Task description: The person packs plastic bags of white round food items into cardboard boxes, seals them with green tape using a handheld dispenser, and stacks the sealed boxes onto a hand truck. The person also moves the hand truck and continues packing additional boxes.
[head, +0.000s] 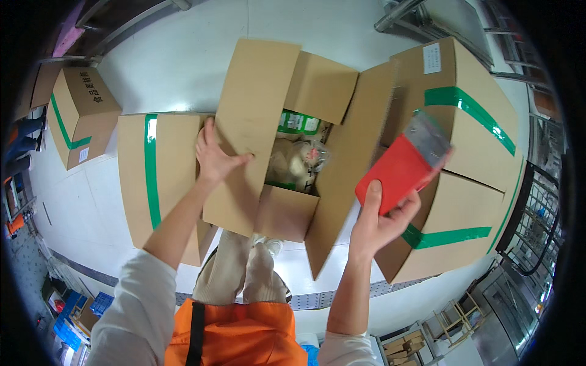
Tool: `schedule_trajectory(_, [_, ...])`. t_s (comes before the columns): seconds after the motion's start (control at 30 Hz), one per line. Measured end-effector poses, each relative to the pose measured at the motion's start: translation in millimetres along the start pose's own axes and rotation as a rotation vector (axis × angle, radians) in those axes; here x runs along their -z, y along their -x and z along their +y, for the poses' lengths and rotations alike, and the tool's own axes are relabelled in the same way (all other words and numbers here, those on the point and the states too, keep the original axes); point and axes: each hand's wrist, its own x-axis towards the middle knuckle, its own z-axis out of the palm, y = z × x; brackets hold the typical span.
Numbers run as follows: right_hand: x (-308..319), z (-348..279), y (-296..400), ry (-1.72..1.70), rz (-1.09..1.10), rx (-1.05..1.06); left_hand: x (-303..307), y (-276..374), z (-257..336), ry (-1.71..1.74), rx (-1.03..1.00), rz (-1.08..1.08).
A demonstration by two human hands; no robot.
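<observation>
In front of me an open cardboard box (pixel 286 212) has its flaps folded outward. Inside lie clear plastic bags (pixel 297 158) of pale, rounded items and a green-and-white package (pixel 299 122); the lower contents are hidden. My left hand (pixel 215 153) holds the box's broad left flap (pixel 256 100), thumb on its face and fingers at its outer edge. A flat red tool with a grey end (pixel 403 162), slightly blurred, is gripped in my right hand (pixel 384 217) above the right flap (pixel 357 160). Its exact kind is unclear.
A taped carton (pixel 176 169) stands close on the left, and another (pixel 87 114) farther left. Large cartons with green tape (pixel 476 137) crowd the right side. Metal frame legs (pixel 398 16) rise at the far side. Another person's legs (pixel 27 132) show at the left rim.
</observation>
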Motion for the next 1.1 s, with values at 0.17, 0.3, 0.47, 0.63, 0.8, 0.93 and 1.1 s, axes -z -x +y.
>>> schedule_trajectory(0.17, [1,91,-16,0.07,0.006,-0.042,-1,-8,-6,0.453,0.206,-0.296])
schedule_trajectory(0.3, [-12,116,-22,0.222,0.098,-0.032,-6,22,6,0.193,0.344,-0.205])
schedule_trajectory(0.47, [-55,135,19,0.839,-0.124,0.153,-27,40,0,0.112,0.256,-0.087])
schedule_trajectory(0.63, [-64,140,31,0.887,-0.158,0.274,-14,9,-10,0.545,0.346,-0.436])
schedule_trajectory(0.8, [-27,156,-6,0.955,-0.116,0.515,-51,71,-9,0.499,0.363,-0.252])
schedule_trajectory(0.93, [-5,149,-25,0.978,-0.346,0.407,-70,107,10,0.793,0.492,-0.315])
schedule_trajectory(1.1, [2,161,-36,1.039,-0.415,0.404,-29,66,60,0.012,-0.225,-0.116])
